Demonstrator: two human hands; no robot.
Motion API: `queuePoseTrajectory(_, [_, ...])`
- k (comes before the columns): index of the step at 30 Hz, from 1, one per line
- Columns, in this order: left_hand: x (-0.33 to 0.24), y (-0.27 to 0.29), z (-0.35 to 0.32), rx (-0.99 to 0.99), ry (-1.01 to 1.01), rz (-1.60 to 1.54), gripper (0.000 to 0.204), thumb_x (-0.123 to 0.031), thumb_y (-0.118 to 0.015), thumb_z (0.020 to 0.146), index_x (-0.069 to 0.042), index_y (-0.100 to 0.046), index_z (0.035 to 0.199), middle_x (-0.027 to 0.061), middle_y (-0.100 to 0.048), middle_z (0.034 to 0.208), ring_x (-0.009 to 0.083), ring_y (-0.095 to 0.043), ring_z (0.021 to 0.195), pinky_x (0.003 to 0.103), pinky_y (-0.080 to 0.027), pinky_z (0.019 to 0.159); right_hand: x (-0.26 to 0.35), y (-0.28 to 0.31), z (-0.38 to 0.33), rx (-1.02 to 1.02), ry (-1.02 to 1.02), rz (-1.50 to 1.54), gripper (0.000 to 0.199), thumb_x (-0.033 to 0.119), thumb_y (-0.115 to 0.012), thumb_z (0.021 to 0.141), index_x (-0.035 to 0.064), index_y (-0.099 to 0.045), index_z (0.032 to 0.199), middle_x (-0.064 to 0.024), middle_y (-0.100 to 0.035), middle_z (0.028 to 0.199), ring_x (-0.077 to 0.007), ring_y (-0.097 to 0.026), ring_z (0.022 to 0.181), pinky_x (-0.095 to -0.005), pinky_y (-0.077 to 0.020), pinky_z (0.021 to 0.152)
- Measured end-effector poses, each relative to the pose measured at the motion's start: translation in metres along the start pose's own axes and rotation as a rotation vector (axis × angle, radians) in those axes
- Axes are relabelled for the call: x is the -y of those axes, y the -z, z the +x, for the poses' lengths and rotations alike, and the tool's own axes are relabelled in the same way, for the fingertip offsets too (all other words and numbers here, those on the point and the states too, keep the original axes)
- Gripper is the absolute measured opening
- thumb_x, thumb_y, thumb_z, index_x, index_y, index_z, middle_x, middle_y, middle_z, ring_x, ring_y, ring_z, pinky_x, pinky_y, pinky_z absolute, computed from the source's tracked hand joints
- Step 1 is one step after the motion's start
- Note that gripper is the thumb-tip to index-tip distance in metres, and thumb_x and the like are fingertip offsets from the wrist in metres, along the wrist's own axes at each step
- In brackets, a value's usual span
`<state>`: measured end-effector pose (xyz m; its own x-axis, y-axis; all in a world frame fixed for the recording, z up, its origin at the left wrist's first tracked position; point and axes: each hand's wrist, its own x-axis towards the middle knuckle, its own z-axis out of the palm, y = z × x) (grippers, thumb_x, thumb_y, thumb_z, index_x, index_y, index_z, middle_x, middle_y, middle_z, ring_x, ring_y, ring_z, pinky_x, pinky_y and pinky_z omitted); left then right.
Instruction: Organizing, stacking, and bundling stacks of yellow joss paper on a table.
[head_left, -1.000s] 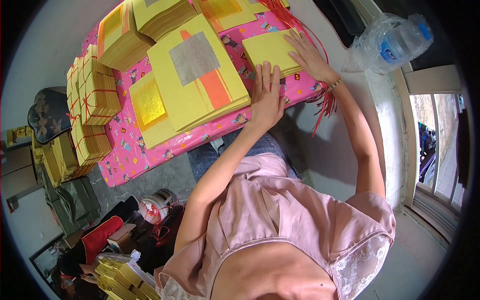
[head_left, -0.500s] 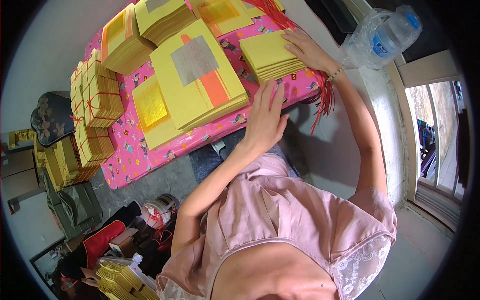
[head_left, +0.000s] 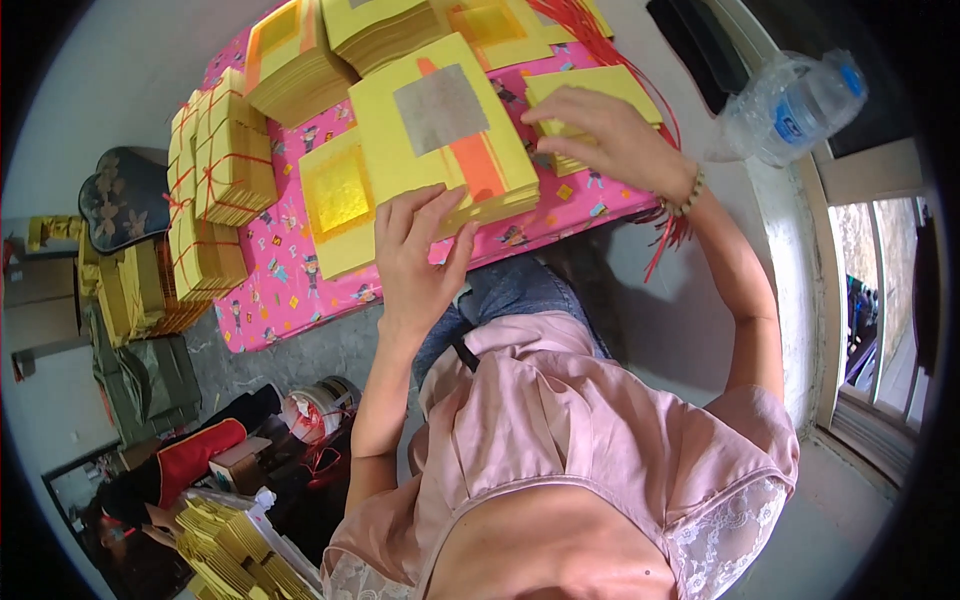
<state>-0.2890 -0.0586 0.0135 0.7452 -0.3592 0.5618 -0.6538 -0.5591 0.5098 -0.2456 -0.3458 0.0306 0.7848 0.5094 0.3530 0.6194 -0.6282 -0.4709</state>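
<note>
A stack of large yellow paper sheets (head_left: 400, 165) lies in the middle of the table, with a silver square and an orange-red band on its top sheet. At its near edge is my left hand (head_left: 415, 255), fingers apart and fingertips by the edge; whether they touch it I cannot tell. To the right lies a small pile of folded yellow papers (head_left: 600, 85). My right hand (head_left: 615, 140) reaches across that pile's near part, fingers loosely bent and apart, fingertips close to the big stack's right edge. Nothing shows in either hand.
Red-tied paper bundles (head_left: 235, 150) stand on the left. Thicker yellow stacks (head_left: 300, 75) are at the back of the pink patterned table (head_left: 285, 315). Red strings (head_left: 590, 45) hang at the right, near a bagged water bottle (head_left: 800, 110). A bucket (head_left: 320, 405) stands on the floor.
My left hand has moved left from beside the folded pile to the big stack's near edge. My right hand has come off the folded pile's top, toward the big stack. The view has shifted slightly.
</note>
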Motion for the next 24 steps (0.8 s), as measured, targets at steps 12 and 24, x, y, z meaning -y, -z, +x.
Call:
queuePoseTrajectory(12, [0.037, 0.006, -0.009, 0.055, 0.044, 0.022, 0.037, -0.014, -0.081, 0.077, -0.008, -0.069, 0.111, 0.0087, -0.065, 0.112, 0.0291, -0.058, 0.107, 0.041, -0.045, 0.091, 0.021, -0.029, 0.011, 0.03, 0.18, -0.086, 0.032, 0.029, -0.076, 0.08, 0.0079, -0.065, 0.101, -0.0081, -0.064, 0.105, -0.0278, -0.061, 0.1, -0.0391, -0.0502, 0.084])
queuePoseTrajectory(24, [0.04, 0.006, -0.005, 0.01, 0.047, -0.042, 0.021, -0.013, -0.08, 0.078, -0.008, -0.077, 0.097, 0.0095, -0.07, 0.101, 0.0271, -0.064, 0.097, 0.038, -0.05, 0.084, 0.022, -0.025, 0.017, 0.05, 0.061, 0.076, 0.014, 0.017, -0.073, 0.086, 0.0036, -0.074, 0.091, -0.0083, -0.067, 0.096, -0.0263, -0.064, 0.091, -0.0364, -0.0509, 0.077])
